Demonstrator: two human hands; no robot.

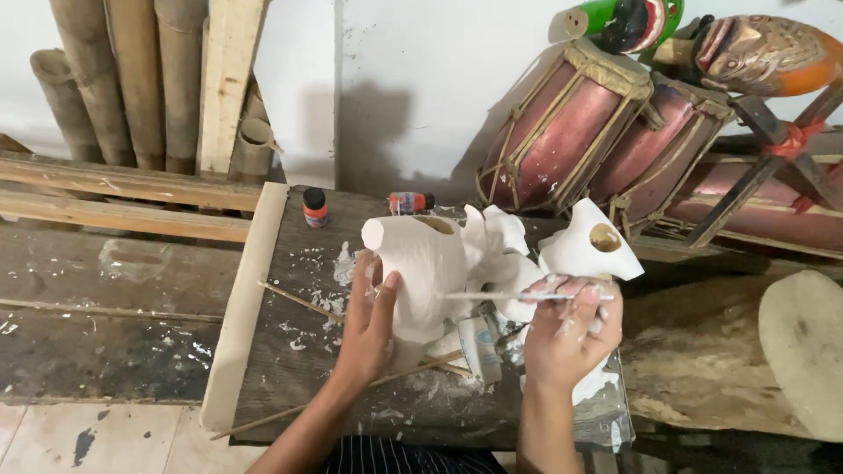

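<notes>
Where paint bottles [315,207] stand: upright, capped.

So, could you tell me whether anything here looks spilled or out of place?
White paint is flecked and smeared across the dark wooden board, mostly beside the white mask, and coats the right hand. One small paint bottle lies on its side.

One head-worn view looks steeply down and forward, close over the dark wooden table [290,369] (near edge at the bottom), facing the white wall [404,79].

Matt white-coated mask [421,272] lies on a rough, paint-flecked wooden board [290,369].
</notes>
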